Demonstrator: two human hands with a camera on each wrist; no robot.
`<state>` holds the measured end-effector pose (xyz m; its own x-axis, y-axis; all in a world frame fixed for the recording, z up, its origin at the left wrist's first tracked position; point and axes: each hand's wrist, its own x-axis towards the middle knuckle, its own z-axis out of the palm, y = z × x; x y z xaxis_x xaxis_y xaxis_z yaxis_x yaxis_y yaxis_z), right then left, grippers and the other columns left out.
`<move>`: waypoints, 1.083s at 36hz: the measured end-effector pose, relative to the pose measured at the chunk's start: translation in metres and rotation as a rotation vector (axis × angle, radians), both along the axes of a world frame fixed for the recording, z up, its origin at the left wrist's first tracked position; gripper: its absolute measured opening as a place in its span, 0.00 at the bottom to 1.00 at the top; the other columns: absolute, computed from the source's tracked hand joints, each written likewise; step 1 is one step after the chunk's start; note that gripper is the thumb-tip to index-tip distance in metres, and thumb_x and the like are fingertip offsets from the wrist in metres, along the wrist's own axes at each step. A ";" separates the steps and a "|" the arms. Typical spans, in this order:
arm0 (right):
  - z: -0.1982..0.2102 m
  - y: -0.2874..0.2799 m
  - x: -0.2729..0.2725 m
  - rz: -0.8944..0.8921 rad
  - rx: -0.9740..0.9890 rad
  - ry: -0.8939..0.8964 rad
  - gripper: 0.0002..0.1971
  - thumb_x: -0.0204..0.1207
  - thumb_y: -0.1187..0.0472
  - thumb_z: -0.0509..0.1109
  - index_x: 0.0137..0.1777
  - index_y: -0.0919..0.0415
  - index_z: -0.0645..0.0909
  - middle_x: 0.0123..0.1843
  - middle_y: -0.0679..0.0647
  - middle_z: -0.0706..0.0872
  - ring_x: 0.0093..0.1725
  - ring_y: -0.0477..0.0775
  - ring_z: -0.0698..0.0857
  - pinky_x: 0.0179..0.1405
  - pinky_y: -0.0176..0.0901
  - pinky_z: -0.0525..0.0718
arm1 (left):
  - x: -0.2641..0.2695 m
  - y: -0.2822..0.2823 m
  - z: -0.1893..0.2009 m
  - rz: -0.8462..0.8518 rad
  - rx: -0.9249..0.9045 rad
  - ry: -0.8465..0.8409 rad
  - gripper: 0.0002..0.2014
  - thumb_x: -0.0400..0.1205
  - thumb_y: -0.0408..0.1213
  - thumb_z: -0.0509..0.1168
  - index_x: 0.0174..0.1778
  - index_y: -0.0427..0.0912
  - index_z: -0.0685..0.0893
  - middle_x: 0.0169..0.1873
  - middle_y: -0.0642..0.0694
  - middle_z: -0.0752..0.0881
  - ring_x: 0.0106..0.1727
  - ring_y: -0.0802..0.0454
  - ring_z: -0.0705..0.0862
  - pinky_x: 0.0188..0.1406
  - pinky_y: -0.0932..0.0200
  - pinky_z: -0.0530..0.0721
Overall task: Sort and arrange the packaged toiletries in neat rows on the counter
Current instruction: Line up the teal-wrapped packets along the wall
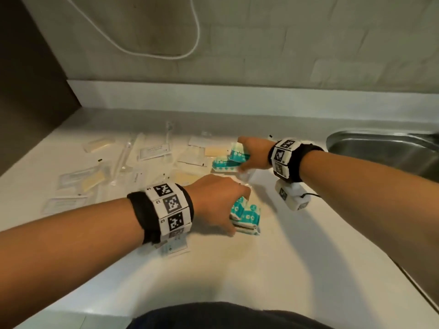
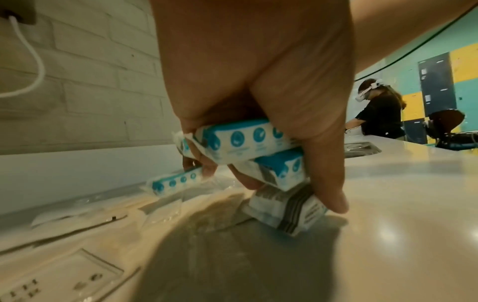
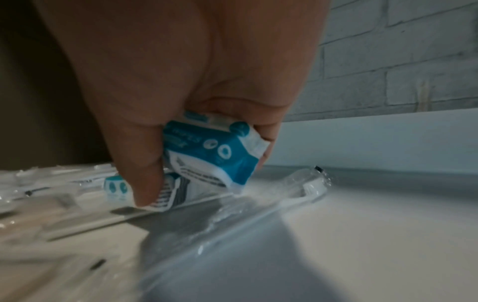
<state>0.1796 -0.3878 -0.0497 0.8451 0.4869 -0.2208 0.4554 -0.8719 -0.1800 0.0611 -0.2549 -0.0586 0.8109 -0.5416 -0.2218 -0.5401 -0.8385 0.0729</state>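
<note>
My left hand [image 1: 221,203] grips a small stack of teal-and-white wipe packets [image 1: 245,216], its lowest edge on the white counter [image 1: 273,269]. The left wrist view shows the thumb and fingers [image 2: 328,183] clamping those wipe packets [image 2: 248,141]. Farther back, my right hand [image 1: 253,154] pinches one teal wipe packet [image 1: 238,151] above another teal packet [image 1: 224,165] that lies on the counter. In the right wrist view the pinched packet [image 3: 214,151] is tilted, with the lying packet [image 3: 115,188] beneath it.
Many clear and white sachets and wrapped toothbrushes [image 1: 123,160] lie scattered across the back left of the counter. A steel sink [image 1: 384,150] sits at the right. A white cable [image 1: 166,55] hangs on the brick wall. Another person [image 2: 377,112] stands far off.
</note>
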 end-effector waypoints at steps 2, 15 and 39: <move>0.004 -0.002 0.003 0.027 0.012 -0.015 0.29 0.72 0.51 0.77 0.68 0.62 0.71 0.56 0.58 0.86 0.47 0.56 0.81 0.45 0.45 0.78 | -0.001 -0.002 0.001 0.017 0.011 0.021 0.25 0.66 0.59 0.74 0.56 0.59 0.74 0.49 0.55 0.87 0.42 0.54 0.80 0.37 0.56 0.78; 0.016 0.026 -0.010 0.112 0.180 0.035 0.23 0.72 0.51 0.77 0.63 0.57 0.74 0.55 0.54 0.86 0.49 0.55 0.85 0.48 0.47 0.84 | 0.007 0.109 0.048 0.376 0.052 -0.035 0.25 0.71 0.58 0.74 0.61 0.56 0.77 0.46 0.56 0.84 0.43 0.56 0.77 0.30 0.62 0.68; 0.029 0.328 -0.006 0.250 0.248 0.022 0.25 0.69 0.53 0.79 0.64 0.59 0.78 0.55 0.56 0.87 0.43 0.53 0.81 0.41 0.41 0.77 | -0.035 0.405 0.051 0.807 0.136 -0.135 0.22 0.71 0.51 0.77 0.57 0.56 0.76 0.52 0.51 0.88 0.47 0.51 0.86 0.43 0.56 0.82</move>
<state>0.1732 -0.0597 -0.0205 0.6894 0.7193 -0.0863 0.6430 -0.6624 -0.3845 0.0264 0.1506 -0.0071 0.9631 0.2425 -0.1167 0.2343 -0.9689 -0.0792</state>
